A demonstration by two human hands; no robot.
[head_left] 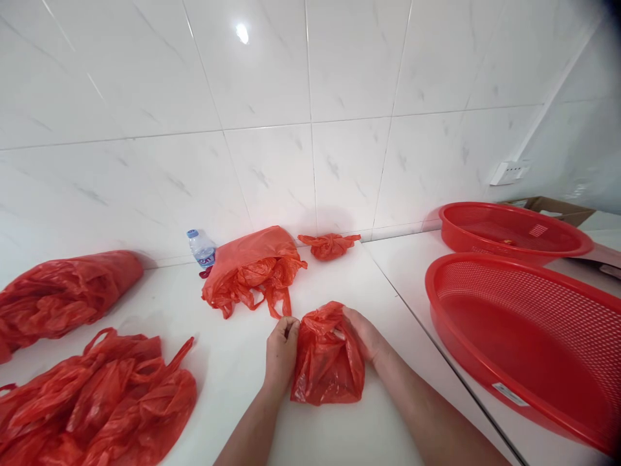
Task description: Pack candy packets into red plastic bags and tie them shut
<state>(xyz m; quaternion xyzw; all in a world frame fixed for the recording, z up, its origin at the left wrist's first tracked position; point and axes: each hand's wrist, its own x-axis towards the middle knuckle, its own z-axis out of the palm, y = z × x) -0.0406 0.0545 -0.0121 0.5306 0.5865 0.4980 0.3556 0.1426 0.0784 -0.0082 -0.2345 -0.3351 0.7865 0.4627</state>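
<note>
White tiled wall [272, 168] behind, white tabletop [220, 362] in front. Centre: L hand [281, 356] has a thin red plastic bag [330, 372] pinched btwn thumb & fingers at its upper L edge; R hand [361, 333] cups the upper R side, fingers partly hidden, so can't tell exactly how they close. Bag sits upright btwn the hands, base apparently on the tabletop, top bunched.

For good handling, I'd hold the L pinch light but firm, R palm as a brace, w/ the pull even on both sides; film this thin may stretch or tear if yanked. Best to let the base take the wt.

Farther out: small knotted red bag [330, 247] near the wall; large red bag w/ trailing handles [257, 259], clear bottle w/ blue cap [201, 249] just beside it; loose heap of red bags [111, 401] far L; oval red perforated basket [449, 336] on the R.
</note>
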